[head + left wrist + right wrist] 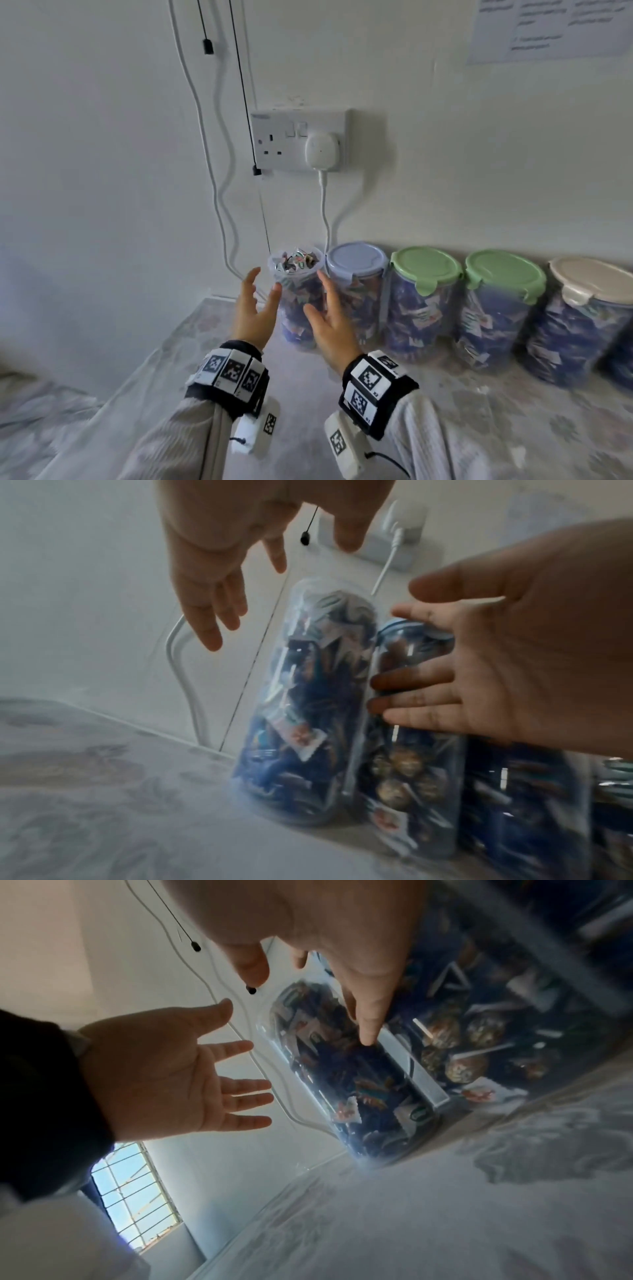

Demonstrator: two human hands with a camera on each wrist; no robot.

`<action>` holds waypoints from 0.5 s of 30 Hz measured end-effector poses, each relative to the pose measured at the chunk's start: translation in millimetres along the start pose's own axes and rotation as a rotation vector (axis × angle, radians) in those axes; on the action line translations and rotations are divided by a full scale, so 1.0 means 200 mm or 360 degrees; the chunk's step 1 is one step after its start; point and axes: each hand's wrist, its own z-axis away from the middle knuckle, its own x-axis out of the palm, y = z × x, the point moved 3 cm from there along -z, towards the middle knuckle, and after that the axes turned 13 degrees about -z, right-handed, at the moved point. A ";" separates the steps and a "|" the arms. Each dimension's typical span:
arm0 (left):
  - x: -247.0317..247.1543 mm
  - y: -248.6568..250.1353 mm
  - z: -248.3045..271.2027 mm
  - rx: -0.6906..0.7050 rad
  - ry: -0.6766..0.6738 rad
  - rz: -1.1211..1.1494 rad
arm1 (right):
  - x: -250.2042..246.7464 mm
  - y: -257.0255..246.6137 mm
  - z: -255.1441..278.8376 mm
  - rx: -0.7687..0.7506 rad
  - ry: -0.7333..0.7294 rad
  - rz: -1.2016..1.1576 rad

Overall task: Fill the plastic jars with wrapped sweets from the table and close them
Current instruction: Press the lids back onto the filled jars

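Observation:
An open plastic jar (297,294), full to the rim with wrapped sweets (295,262), stands leftmost in a row of jars against the wall. My left hand (263,284) is just to its left and my right hand (317,294) just in front of it on the right. Both have their fingers spread and hold nothing. Beside it stands a jar with a pale blue lid (356,260). The left wrist view shows the open jar (308,696) between my left hand (219,593) and my right hand (428,674). The right wrist view shows that jar (359,1074) too. I cannot tell whether the hands touch it.
Two green-lidded jars (426,267) (503,272) and a cream-lidded jar (592,277) continue the row to the right, all filled. A wall socket (298,140) with a white plug and hanging cables (222,212) sits behind the open jar. The floral tablecloth (308,394) ends at the left edge.

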 end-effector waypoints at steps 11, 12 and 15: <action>0.00 0.02 -0.22 0.0073 -0.0600 0.0282 | 0.06 0.04 -0.15 -0.0091 0.0218 0.0306; 0.00 0.01 -0.22 0.0106 -0.0592 0.0297 | 0.06 0.03 -0.15 -0.0090 0.0234 0.0321; -0.02 0.00 -0.20 0.0172 -0.0549 0.0327 | 0.04 0.02 -0.15 -0.0094 0.0281 0.0350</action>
